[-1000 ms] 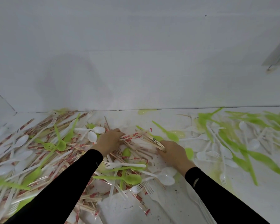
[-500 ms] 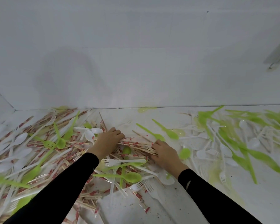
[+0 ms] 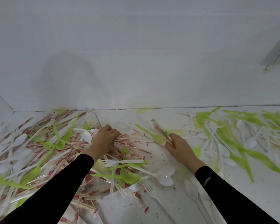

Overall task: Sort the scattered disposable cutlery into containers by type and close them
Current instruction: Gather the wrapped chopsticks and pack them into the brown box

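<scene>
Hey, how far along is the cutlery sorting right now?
Early on. No filled or closed container is in view. The right hand grips a chopstick bundle, the left hand curls over more chopsticks in the pile. Left to do: green spoons, white forks and white spoons lie scattered on the table.

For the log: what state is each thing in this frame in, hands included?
left hand, fingers curled round wrapped chopsticks lying on the pile
right hand, grips chopstick bundle, held at a tilt, blurred
green spoons, scattered loose, unsorted
white forks, scattered loose, unsorted
white spoons, scattered loose, unsorted
</scene>
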`<state>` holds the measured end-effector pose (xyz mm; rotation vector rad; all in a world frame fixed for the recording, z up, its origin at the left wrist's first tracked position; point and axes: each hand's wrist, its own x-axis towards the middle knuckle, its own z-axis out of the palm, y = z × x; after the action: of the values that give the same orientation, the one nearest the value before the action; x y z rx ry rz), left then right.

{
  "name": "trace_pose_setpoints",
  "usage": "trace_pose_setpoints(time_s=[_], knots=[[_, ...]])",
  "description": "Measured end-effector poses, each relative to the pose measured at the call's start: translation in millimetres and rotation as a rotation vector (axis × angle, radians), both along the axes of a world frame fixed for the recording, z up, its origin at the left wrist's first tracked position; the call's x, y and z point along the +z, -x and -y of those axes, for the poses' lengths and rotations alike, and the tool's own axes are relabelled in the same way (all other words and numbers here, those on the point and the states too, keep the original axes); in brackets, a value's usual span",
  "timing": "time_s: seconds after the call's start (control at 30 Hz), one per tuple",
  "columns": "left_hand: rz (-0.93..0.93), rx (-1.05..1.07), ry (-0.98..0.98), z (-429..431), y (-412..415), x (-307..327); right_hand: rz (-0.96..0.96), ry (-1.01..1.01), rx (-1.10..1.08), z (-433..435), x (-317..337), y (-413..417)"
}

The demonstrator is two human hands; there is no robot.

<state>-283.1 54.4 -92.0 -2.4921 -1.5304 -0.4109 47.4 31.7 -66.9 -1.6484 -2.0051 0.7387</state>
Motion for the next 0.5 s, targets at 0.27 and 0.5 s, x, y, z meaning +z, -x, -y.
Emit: trace_pose_setpoints(time_s=[0.27, 0.5], knots=[[0.225, 0.076, -0.059, -7, -10, 35, -0.237, -0.015, -0.104, -25, 33, 12], [0.99, 0.11, 0.256, 12, -27, 77, 0.094, 0.095, -0.011, -29, 7, 42]])
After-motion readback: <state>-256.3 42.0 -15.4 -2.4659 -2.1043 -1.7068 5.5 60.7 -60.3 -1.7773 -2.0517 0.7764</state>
